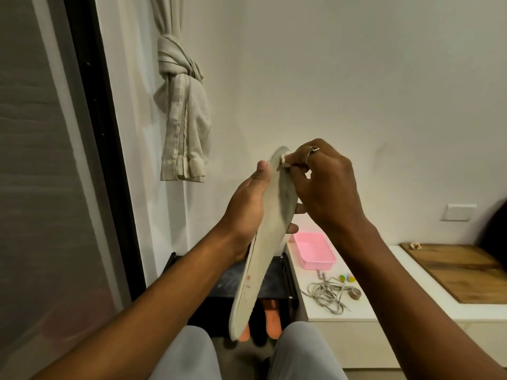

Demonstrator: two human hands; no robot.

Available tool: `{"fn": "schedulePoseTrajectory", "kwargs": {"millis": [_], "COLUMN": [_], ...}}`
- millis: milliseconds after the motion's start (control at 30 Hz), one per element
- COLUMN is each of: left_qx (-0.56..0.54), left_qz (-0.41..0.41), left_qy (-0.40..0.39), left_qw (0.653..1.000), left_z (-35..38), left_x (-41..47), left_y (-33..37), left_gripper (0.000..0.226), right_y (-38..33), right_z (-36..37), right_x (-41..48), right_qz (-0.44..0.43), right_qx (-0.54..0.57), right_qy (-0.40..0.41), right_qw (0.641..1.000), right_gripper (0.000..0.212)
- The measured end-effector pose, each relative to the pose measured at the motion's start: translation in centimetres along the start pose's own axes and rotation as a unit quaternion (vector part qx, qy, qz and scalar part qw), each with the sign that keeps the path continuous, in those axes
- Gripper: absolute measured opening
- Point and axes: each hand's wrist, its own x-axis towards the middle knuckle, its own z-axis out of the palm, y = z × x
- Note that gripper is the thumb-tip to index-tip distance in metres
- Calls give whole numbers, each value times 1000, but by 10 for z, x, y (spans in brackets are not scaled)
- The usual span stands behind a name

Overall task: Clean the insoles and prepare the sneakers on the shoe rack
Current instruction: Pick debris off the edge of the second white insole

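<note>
Insole [263, 242], pale grey, is standing steeply tilted in mid-air above the black shoe rack [274, 286], beside the white surface [356, 311]. Left hand [247, 204] is gripping its middle, thumb lying along one edge, fingers [293, 229] curling round the other. Right hand [326, 185] is reaching its upper end. Pink tray [318, 263] and a tangled cord [325, 296] are lying on the surface. Small whitish wad [283, 159] is being pinched by the right hand's fingers and pressed against the insole's tip.
</note>
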Motion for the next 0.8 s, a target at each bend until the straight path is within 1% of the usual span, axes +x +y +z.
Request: {"fn": "schedulePoseTrajectory", "kwargs": {"millis": [33,67,133,167,200,233,267,367,400,433,467,500,567,633,667,700,733,800], "left_qx": [-1,-4,-10,-12,-15,-14,-12,-5,-3,-2,-2,-3,-3,2,4,1,-4,-7], "left_qz": [6,11,18,17,15,13,11,7,7,7,9,11,13,18,20,20,19,21], "left_qy": [9,20,34,38,40,39,38,18,10,7,9,13,30,53,64,68,65,46], "left_qw": [1000,1000,999,999,999,999,999,1000,1000,1000,1000,1000,999,998,998,997,998,999], "left_z": [0,-1,-2,-3,-3,-3,-3,-2,-2,-3,-3,-4,-5,-8,-9,-9,-8,-5], "left_x": [0,0,1,1,1,1,1,-1,-1,-1,-1,0,1,2,2,2,2,0], "left_y": [0,-1,-1,-1,0,0,0,2,2,2,3,3,2,1,1,1,2,4], "left_gripper": [59,59,63,64,66,66,65,61,60,60,60,60,62,61,60,60,60,62], "right_y": [-3,-6,-13,-16,-17,-16,-15,-6,-4,-2,-2,-3,-9,-17,-20,-21,-20,-17], "right_z": [-5,-10,-17,-18,-18,-16,-14,-2,0,1,1,-1,-6,-8,-8,-7,-5,1], "right_x": [2,4,7,8,7,6,5,0,-1,-1,-1,-1,1,1,0,-1,-1,-4], "right_qz": [12,27,34,21,10,9,13,35,42,45,46,47,44,34,32,34,35,22], "right_qx": [-2,-5,-34,-43,-40,-31,-20,-12,-11,-7,-4,1,18,27,34,43,48,28], "right_qy": [-47,-111,-238,-276,-292,-284,-256,-99,-57,-35,-32,-50,-142,-248,-272,-267,-234,-118], "right_qw": [999,993,970,960,956,958,966,994,997,998,998,998,989,968,961,962,970,992], "right_gripper": [15,17,16,15,14,13,12,13,15,15,16,16,16,19,20,21,21,18]}}
